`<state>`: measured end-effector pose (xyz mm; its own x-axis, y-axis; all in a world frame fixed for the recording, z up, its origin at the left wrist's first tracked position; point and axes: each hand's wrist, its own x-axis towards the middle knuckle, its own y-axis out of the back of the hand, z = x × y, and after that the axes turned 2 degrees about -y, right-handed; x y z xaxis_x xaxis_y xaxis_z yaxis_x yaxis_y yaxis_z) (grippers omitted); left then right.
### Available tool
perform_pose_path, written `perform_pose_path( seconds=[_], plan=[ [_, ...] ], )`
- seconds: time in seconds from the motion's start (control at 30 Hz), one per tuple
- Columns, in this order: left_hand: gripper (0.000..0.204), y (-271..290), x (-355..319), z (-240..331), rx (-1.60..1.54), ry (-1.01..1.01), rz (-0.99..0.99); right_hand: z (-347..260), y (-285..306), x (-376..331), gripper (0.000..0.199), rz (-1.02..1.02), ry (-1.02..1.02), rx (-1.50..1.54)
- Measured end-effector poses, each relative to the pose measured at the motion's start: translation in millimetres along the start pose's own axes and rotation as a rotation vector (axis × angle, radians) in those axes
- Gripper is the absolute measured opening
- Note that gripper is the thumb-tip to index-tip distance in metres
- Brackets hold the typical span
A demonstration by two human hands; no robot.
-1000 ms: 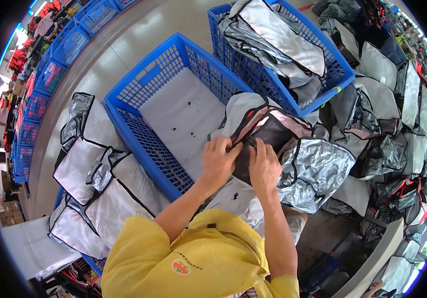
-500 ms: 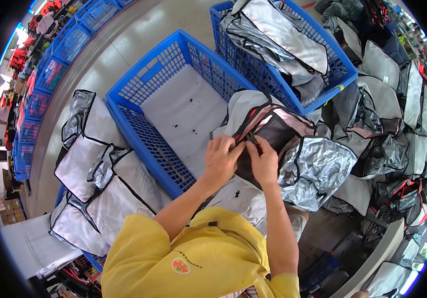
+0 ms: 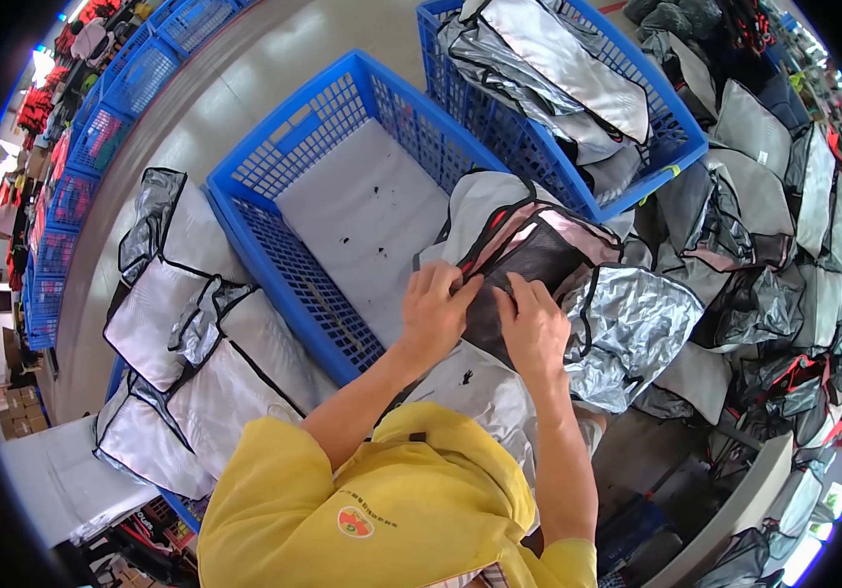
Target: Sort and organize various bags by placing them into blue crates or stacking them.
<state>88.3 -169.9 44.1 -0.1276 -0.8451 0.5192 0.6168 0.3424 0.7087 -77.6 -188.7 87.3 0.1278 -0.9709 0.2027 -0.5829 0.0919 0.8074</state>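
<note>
A silver-white and pale pink fabric bag (image 3: pixel 588 238) with black trim and a dark mesh panel (image 3: pixel 539 250) lies before me at the near right side of a blue crate. My left hand (image 3: pixel 433 312) is closed, its thumb and fingers pinching the trimmed left edge of the bag. On the mesh panel rests my right hand (image 3: pixel 539 328), fingers bent and lying on the mesh, thumb a little apart. A crinkled silver flap (image 3: pixel 637 328) spreads to the right of my right hand. The fabric under my fingertips is partly hidden.
The blue crate (image 3: pixel 245 162) holds a white sheet (image 3: pixel 352 196) with small black scraps. A second blue crate (image 3: pixel 671 118) carries folded silver bags. More bags (image 3: pixel 186 392) are stacked at left, and a large heap (image 3: pixel 754 216) fills the right. Blue crates (image 3: pixel 98 137) line the far left.
My right hand has drawn away from the left, to the right and slightly nearer, loosening its pinch at the dark trim. The left hand stays at the bag's edge.
</note>
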Motion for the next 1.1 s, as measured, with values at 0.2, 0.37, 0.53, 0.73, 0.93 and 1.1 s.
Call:
perform_pose_path(
  seconds=[0.2,0.37,0.53,0.73,0.93,1.1],
  plan=[
    [0.047,1.0,-0.6,0.3,0.003,-0.004,-0.013,-3.3,-11.9,2.6,0.021,-0.055,0.009,-0.144],
    [0.044,-1.8,-1.7,-0.7,0.019,-0.006,0.004,1.9,-14.4,-3.4,0.019,0.033,-0.017,-0.091],
    [0.041,-2.5,-3.3,-2.3,0.031,-0.008,0.008,0.4,-18.2,-0.7,0.015,-0.029,0.028,-0.106],
    [0.039,-0.9,-0.5,-2.5,0.032,-0.007,0.003,1.3,-18.0,-7.0,0.022,0.063,-0.039,-0.003],
    [0.022,5.0,28.9,3.3,0.101,0.112,-0.062,15.8,-49.9,-61.2,0.038,0.040,-0.533,0.516],
    [0.013,-5.9,27.7,-28.5,-0.024,0.209,-0.056,13.1,-52.3,-62.7,0.036,0.031,-0.576,0.612]
  ],
)
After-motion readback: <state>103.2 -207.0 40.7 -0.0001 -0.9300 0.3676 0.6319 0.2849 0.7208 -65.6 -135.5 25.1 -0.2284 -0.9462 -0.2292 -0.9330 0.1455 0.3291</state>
